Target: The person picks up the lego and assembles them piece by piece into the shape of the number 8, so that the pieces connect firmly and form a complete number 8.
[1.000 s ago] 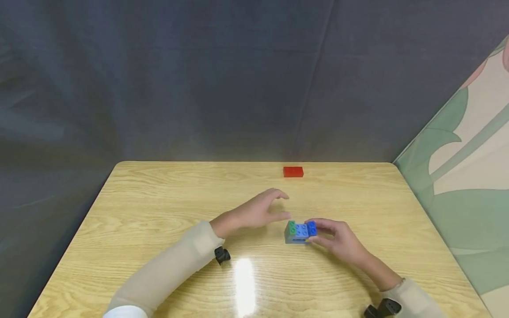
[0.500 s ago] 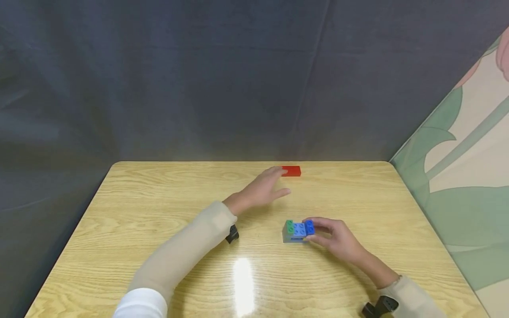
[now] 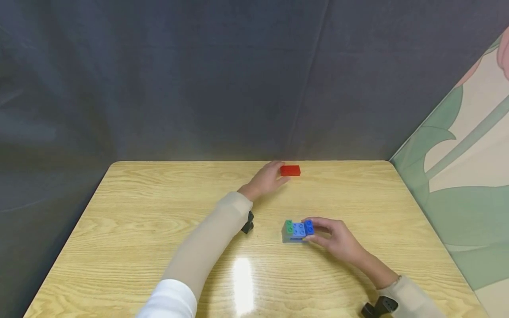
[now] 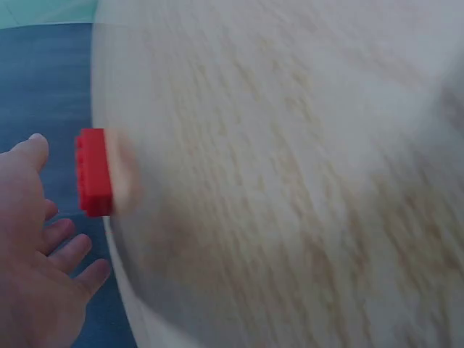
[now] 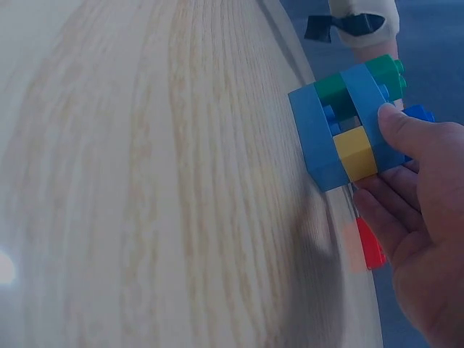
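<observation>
At the table's far side my left hand [image 3: 265,179] reaches to the left end of a red toy brick [image 3: 291,170], fingers behind and thumb in front. The left wrist view shows its fingers spread loosely beside that red brick [image 4: 94,172], a gap still visible between them. Nearer the middle, my right hand [image 3: 343,240] grips the right end of a small structure of toy bricks [image 3: 296,230]. In the right wrist view, light blue layers sandwich a yellow brick [image 5: 355,154] and a green brick; more green and dark blue bricks sit on top. The thumb presses on its side.
The wooden table [image 3: 159,212] has a dark curtain [image 3: 222,88] along its back edge and left side. A wall panel with a leaf pattern [image 3: 473,221] borders the right. Small black devices are strapped to both wrists.
My left hand has moved forward from beside the brick structure to the red brick at the back. The right hand has kept hold of the structure in place.
</observation>
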A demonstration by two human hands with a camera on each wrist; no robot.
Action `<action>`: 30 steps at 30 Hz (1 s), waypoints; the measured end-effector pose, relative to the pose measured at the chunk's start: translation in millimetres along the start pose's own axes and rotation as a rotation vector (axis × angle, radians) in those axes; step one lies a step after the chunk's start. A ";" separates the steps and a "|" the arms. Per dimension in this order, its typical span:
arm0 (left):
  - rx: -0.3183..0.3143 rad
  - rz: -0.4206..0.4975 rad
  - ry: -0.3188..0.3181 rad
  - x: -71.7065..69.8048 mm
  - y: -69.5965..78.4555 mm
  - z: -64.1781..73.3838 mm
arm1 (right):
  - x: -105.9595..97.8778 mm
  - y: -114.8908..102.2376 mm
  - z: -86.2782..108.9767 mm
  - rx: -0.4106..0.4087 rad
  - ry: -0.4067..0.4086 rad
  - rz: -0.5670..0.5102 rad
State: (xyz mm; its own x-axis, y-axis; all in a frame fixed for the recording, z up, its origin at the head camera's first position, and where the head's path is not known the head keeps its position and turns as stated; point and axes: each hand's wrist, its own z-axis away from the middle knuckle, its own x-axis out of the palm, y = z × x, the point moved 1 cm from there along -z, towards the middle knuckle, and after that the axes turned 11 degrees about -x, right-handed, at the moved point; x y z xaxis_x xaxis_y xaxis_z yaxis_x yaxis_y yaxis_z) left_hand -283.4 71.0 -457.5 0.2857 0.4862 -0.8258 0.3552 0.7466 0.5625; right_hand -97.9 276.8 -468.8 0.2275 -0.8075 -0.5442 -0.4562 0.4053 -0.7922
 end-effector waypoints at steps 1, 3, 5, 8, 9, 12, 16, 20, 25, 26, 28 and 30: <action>-0.001 -0.014 0.004 1.7 -0.8 -1.8 | 0.2 -0.3 0.0 -0.001 -0.001 -0.002; -0.009 -0.036 0.007 4.5 -2.0 -4.0 | 0.7 -1.0 -0.1 -0.003 -0.003 -0.010; -0.022 -0.055 0.011 7.1 -2.6 -5.9 | 1.3 -1.4 -0.4 -0.001 -0.005 -0.016; -0.057 -0.088 0.017 10.4 -2.3 -8.1 | 1.7 -1.9 -0.5 0.002 -0.006 -0.019; -0.068 -0.099 0.024 11.5 -1.8 -9.0 | 1.8 -2.0 -0.4 0.006 -0.005 -0.017; -0.117 -0.136 0.046 15.2 0.3 -11.8 | 1.7 -2.6 0.7 0.008 -0.002 -0.004; -0.181 -0.191 0.073 19.5 5.1 -14.1 | 2.4 -2.4 2.1 0.004 0.001 0.011; -0.208 -0.231 0.101 22.6 10.1 -14.3 | 3.2 -1.5 3.0 0.007 0.005 0.013; -0.234 -0.227 0.149 25.4 12.7 -13.3 | 3.3 -1.9 3.3 0.004 0.008 0.007; -0.239 -0.227 0.159 26.0 12.7 -13.2 | 3.3 -2.0 3.2 0.003 0.008 0.006; -0.245 -0.228 0.175 27.1 12.7 -13.6 | 3.3 -2.3 2.9 0.002 0.007 0.006; -0.242 -0.237 0.187 28.3 12.5 -14.2 | 3.2 -2.4 2.8 -0.001 0.008 0.010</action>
State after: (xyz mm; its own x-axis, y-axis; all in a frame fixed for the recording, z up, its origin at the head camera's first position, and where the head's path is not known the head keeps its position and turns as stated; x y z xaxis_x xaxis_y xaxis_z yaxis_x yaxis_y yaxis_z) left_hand -283.6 100.5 -474.4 0.0453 0.3453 -0.9374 0.1649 0.9229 0.3480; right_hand -93.7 274.5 -469.4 0.2163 -0.8067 -0.5500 -0.4595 0.4130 -0.7864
